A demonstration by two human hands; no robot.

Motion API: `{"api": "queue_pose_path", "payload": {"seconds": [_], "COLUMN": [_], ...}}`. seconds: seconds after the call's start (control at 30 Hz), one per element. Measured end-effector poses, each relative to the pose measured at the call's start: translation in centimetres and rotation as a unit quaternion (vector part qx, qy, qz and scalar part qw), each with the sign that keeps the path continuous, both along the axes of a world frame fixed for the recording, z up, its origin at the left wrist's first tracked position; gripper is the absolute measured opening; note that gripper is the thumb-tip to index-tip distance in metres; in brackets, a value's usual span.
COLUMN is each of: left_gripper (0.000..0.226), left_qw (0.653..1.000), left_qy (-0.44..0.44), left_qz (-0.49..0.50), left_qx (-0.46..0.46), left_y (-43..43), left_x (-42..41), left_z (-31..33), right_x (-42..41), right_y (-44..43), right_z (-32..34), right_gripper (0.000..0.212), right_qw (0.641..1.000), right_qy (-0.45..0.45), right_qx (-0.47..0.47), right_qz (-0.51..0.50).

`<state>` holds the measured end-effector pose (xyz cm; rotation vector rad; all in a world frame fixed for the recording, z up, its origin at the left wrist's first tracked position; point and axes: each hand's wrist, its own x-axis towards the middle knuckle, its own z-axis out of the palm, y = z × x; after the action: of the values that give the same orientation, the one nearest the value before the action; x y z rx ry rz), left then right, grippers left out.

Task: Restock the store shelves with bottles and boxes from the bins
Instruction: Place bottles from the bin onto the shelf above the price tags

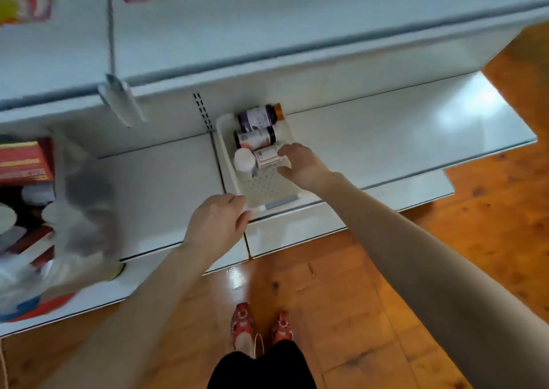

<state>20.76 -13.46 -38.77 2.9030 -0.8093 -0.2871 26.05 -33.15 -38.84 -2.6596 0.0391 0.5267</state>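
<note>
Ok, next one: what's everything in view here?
tray: 1, white, lowest shelf
orange-capped bottle: 1, dark, lying at tray's back
pink-labelled bottle: 1, dark, in front of it
white bottle: 1, white, tray's left side
small box: 1, pink-and-white, beside white bottle
bin: 1, clear, shelf's far left, holds red boxes
shelf: 1, white, across frame
floor: 1, orange-brown wood, below
shoes: 2, red, bottom centre
left hand: 1, fingers on tray's front-left corner
right hand: 1, fingers round small box

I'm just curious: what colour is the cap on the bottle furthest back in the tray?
Orange; the cap shows best in the head view.
</note>
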Motion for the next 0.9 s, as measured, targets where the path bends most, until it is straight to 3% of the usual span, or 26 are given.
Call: {"api": "queue_pose_path", "payload": {"seconds": [0.3,0.43,0.63,0.73,0.9], "left_gripper": [0.044,0.055,0.048,0.048,0.041], "left_qw": [0.997,0.998,0.999,1.0,0.994], "left_qy": [-0.046,-0.056,-0.034,0.0,0.012], "left_qz": [0.039,0.013,-0.005,0.012,0.088], "left_qx": [-0.042,-0.012,0.023,0.007,-0.059], "left_y": [-1.6,-2.7,-3.3,-3.2,-2.8], "left_x": [9.0,11.5,12.8,12.9,11.1], "left_z": [-5.5,-7.0,-7.6,-7.5,-6.5], "right_x": [6.6,6.1,4.2,2.5,-1.2], "right_y": [1.5,1.7,1.7,1.4,0.6], "right_z": [-8.8,-9.7,-7.4,-5.2,-1.5], "right_gripper": [0.049,0.042,0.035,0.032,0.043], "right_qw": [0.995,0.991,0.983,0.988,0.997], "right_qy": [-0.02,-0.036,-0.042,-0.016,0.054], "right_qx": [-0.095,-0.128,-0.174,-0.152,-0.026], "right_qz": [0.026,0.029,0.039,0.022,-0.053]}}
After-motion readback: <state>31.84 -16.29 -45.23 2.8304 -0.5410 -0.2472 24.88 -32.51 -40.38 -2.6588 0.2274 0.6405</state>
